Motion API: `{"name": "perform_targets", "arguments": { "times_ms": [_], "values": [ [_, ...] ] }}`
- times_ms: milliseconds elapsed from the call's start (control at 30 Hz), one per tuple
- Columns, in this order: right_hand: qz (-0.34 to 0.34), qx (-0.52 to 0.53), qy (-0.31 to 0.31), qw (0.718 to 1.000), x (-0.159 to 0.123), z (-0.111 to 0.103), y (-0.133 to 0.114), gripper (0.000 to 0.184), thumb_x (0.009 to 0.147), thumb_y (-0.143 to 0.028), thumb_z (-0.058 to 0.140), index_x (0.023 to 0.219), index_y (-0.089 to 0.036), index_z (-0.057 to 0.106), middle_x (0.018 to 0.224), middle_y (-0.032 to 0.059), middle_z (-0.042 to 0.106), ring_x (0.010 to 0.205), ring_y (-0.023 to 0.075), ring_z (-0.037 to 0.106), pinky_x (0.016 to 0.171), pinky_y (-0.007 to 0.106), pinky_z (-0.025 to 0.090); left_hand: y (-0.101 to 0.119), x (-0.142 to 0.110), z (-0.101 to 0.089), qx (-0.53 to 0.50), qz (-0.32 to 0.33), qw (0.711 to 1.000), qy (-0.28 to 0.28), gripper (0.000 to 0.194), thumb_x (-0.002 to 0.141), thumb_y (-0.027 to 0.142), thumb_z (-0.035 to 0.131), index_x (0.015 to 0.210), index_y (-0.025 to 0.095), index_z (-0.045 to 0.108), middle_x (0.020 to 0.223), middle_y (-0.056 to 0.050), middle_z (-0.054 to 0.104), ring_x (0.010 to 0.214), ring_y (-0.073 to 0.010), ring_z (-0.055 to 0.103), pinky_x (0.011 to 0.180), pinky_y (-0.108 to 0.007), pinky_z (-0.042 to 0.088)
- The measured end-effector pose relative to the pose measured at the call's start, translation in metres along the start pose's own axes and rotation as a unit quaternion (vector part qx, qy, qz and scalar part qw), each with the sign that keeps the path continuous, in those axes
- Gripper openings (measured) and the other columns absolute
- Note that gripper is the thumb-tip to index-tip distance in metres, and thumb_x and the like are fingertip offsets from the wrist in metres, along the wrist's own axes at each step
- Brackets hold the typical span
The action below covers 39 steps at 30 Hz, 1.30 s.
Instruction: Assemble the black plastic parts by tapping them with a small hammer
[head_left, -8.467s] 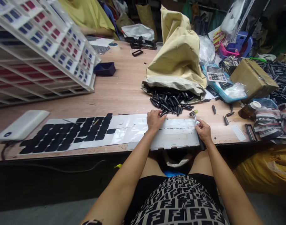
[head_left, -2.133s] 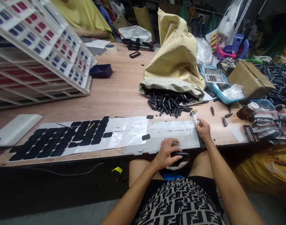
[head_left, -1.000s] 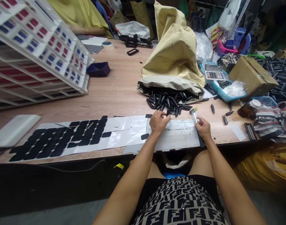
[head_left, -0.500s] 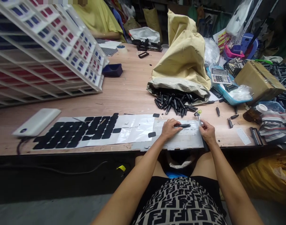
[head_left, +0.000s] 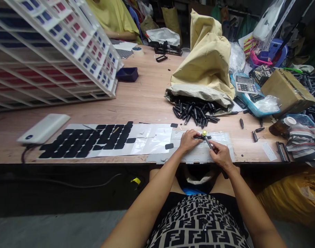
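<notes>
My left hand (head_left: 189, 141) is closed on a slim black part (head_left: 200, 137), pressing it flat on the pale grey work board (head_left: 226, 143). My right hand (head_left: 221, 156) grips the dark handle of a small hammer (head_left: 208, 142). The hammer's yellowish head is over the black part, just right of my left fingertips; whether it touches is unclear. Behind both hands, several black tube-shaped parts (head_left: 193, 115) spill from the mouth of a beige sack (head_left: 206, 62).
Left of the board lies a white sheet with rows of black stickers (head_left: 77, 141). A white power bank-like box (head_left: 45, 129) and a large white crate (head_left: 95, 65) stand beyond. On the right are a calculator (head_left: 245, 85), a carton (head_left: 288, 91) and a brown jar (head_left: 281, 127). Another person's yellow sleeve (head_left: 116, 17) shows at the back.
My right hand has moved left with the hammer, bringing its head from the board's right side to over the black part. My left hand keeps its hold; the view has shifted slightly.
</notes>
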State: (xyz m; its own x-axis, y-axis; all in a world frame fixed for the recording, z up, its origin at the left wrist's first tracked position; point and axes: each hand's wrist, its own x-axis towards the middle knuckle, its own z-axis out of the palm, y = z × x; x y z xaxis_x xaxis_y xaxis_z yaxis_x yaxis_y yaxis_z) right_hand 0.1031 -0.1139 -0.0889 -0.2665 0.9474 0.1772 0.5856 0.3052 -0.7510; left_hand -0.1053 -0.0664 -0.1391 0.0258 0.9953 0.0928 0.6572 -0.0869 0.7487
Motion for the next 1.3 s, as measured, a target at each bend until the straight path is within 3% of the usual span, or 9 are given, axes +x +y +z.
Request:
{"name": "perform_targets", "arguments": {
  "times_ms": [167, 367, 633, 867, 967, 1067, 1200, 1300],
  "values": [
    [0.029, 0.008, 0.026, 0.999, 0.001, -0.004, 0.003, 0.050, 0.077, -0.030, 0.058, 0.124, -0.020, 0.074, 0.073, 0.0002, 0.062, 0.059, 0.0126, 0.050, 0.060, 0.025, 0.045, 0.003, 0.000, -0.002, 0.003, -0.003, 1.000, -0.008, 0.016, 0.079, 0.030, 0.078, 0.094, 0.027, 0.074, 0.097, 0.000, 0.071, 0.100, -0.0230, 0.060, 0.093, -0.039, 0.044],
    [0.032, -0.005, 0.008, 0.999, 0.001, -0.005, 0.012, 0.049, 0.076, -0.030, 0.060, 0.120, -0.020, 0.076, 0.071, -0.0008, 0.061, 0.057, 0.0117, 0.049, 0.059, 0.024, 0.044, 0.004, 0.000, -0.003, 0.007, -0.001, 1.000, -0.007, 0.015, 0.079, 0.030, 0.077, 0.093, 0.026, 0.074, 0.096, 0.000, 0.070, 0.100, -0.0230, 0.060, 0.091, -0.039, 0.044],
    [0.117, 0.004, 0.140, 0.983, 0.044, -0.024, 0.052, 0.053, 0.071, -0.032, 0.060, 0.118, -0.014, 0.075, 0.068, -0.0027, 0.056, 0.059, 0.0127, 0.050, 0.066, 0.027, 0.045, 0.006, -0.001, -0.004, 0.006, -0.009, 1.000, -0.010, 0.013, 0.078, 0.028, 0.077, 0.091, 0.025, 0.074, 0.095, 0.000, 0.069, 0.099, -0.0230, 0.060, 0.090, -0.038, 0.045],
    [0.149, 0.079, 0.160, 0.973, 0.053, -0.025, 0.068, 0.060, 0.069, -0.034, 0.061, 0.123, -0.010, 0.073, 0.068, -0.0044, 0.055, 0.062, 0.0121, 0.048, 0.067, 0.026, 0.044, 0.008, -0.004, -0.008, 0.022, 0.011, 0.999, -0.023, 0.013, 0.078, 0.034, 0.077, 0.088, 0.025, 0.075, 0.094, -0.002, 0.070, 0.098, -0.0239, 0.059, 0.090, -0.038, 0.043],
    [0.151, 0.083, 0.158, 0.972, 0.051, -0.024, 0.070, 0.060, 0.069, -0.035, 0.061, 0.123, -0.010, 0.072, 0.067, -0.0046, 0.055, 0.061, 0.0121, 0.048, 0.066, 0.026, 0.043, 0.013, -0.022, -0.013, 0.026, 0.038, 0.998, -0.035, 0.013, 0.079, 0.036, 0.076, 0.088, 0.025, 0.076, 0.098, -0.003, 0.070, 0.100, -0.0245, 0.057, 0.094, -0.040, 0.042],
    [0.153, 0.080, 0.160, 0.972, 0.051, -0.023, 0.071, 0.060, 0.069, -0.035, 0.061, 0.123, -0.010, 0.072, 0.066, -0.0046, 0.055, 0.061, 0.0124, 0.049, 0.066, 0.026, 0.043, 0.018, -0.061, -0.014, 0.014, 0.096, 0.994, -0.059, 0.014, 0.080, 0.037, 0.077, 0.090, 0.028, 0.077, 0.111, -0.004, 0.068, 0.110, -0.0254, 0.054, 0.100, -0.041, 0.039],
    [0.149, 0.073, 0.156, 0.974, 0.052, -0.022, 0.072, 0.059, 0.070, -0.035, 0.060, 0.122, -0.011, 0.073, 0.065, -0.0051, 0.054, 0.060, 0.0119, 0.048, 0.066, 0.026, 0.043, 0.020, -0.119, -0.004, 0.030, 0.152, 0.984, -0.087, 0.014, 0.081, 0.039, 0.077, 0.092, 0.031, 0.077, 0.123, -0.004, 0.065, 0.120, -0.0279, 0.051, 0.105, -0.044, 0.038],
    [0.151, 0.071, 0.157, 0.973, 0.052, -0.023, 0.070, 0.060, 0.069, -0.035, 0.060, 0.122, -0.010, 0.073, 0.066, -0.0049, 0.054, 0.059, 0.0116, 0.047, 0.065, 0.026, 0.043, 0.022, -0.143, 0.005, 0.066, 0.172, 0.980, -0.075, 0.016, 0.081, 0.035, 0.077, 0.096, 0.031, 0.076, 0.131, -0.006, 0.062, 0.125, -0.0303, 0.049, 0.108, -0.048, 0.036]
  ]
}}
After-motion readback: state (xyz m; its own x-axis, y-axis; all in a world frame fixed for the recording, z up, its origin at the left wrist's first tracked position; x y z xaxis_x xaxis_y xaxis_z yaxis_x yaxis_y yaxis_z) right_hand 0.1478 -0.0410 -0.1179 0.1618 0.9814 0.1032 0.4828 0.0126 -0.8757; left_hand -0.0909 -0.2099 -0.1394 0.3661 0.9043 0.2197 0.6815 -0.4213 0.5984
